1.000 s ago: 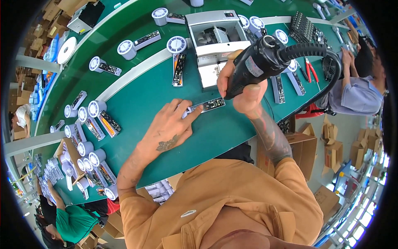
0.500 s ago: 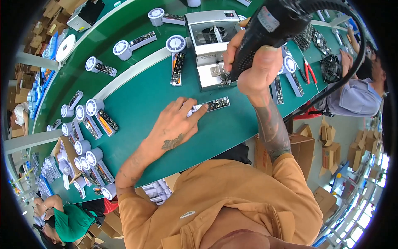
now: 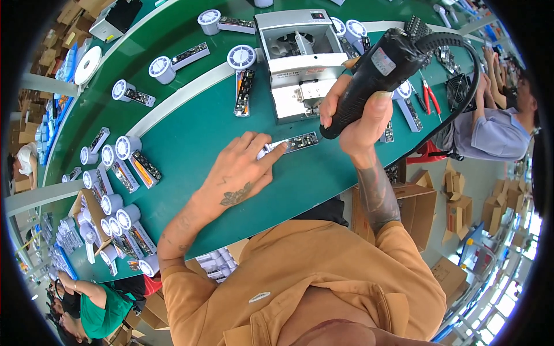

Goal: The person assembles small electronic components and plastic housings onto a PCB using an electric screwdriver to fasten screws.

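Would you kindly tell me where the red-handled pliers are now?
In the head view, the red-handled pliers lie on the green bench, right of the right hand, beside a round black grille.

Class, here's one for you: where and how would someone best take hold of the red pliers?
Probably by the handles of the pliers, coming from above on the near side: the handles spread toward the bench edge nearest the person, and the cable curves past on their right.
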### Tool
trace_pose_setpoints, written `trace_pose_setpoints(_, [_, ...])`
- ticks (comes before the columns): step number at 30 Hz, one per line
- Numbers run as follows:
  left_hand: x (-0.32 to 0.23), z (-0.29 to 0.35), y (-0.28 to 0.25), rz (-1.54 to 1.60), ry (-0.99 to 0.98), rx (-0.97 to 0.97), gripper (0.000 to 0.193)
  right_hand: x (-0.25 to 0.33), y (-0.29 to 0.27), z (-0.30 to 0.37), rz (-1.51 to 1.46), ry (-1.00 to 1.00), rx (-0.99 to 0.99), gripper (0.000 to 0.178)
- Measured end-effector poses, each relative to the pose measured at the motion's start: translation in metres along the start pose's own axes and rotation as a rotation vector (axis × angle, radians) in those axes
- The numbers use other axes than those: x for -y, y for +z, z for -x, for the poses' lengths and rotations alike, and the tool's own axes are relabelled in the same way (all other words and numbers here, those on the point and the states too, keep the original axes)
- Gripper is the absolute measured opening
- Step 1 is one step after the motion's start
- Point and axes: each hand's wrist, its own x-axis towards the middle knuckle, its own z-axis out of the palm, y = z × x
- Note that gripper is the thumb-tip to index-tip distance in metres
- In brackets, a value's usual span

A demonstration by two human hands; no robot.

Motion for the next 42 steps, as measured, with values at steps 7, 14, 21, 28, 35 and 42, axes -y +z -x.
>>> trace_pose_setpoints(7, [0.000, 0.001, -0.001, -0.016, -0.010, 0.024, 0.046, -0.001, -0.001, 0.009, -0.026, 0.054, 0.027, 0.085])
trace_pose_setpoints(14, [-0.001, 0.000, -0.001, -0.063, 0.001, 0.061, 0.052, -0.010, -0.008, 0.027, -0.191, 0.099, 0.018, 0.093])
trace_pose_setpoints(21, [0.001, -0.003, 0.003, -0.016, 0.033, 0.042, 0.047, 0.012, -0.004, 0.014, -0.314, 0.068, 0.051, 0.098])
trace_pose_setpoints(28, [-0.015, -0.005, -0.012, -0.072, -0.041, -0.036, 0.050, 0.021, 0.033, -0.043, 0.166, -0.208, -0.084, 0.091])
trace_pose_setpoints(35, [-0.011, 0.003, -0.018, -0.151, -0.179, 0.066, 0.059, 0.012, 0.032, -0.029, -0.090, -0.129, 0.001, 0.058])
trace_pose_setpoints(42, [-0.013, 0.002, -0.019, -0.184, -0.163, 0.088, 0.059, 0.008, 0.050, -0.012, -0.075, -0.008, 0.039, 0.086])
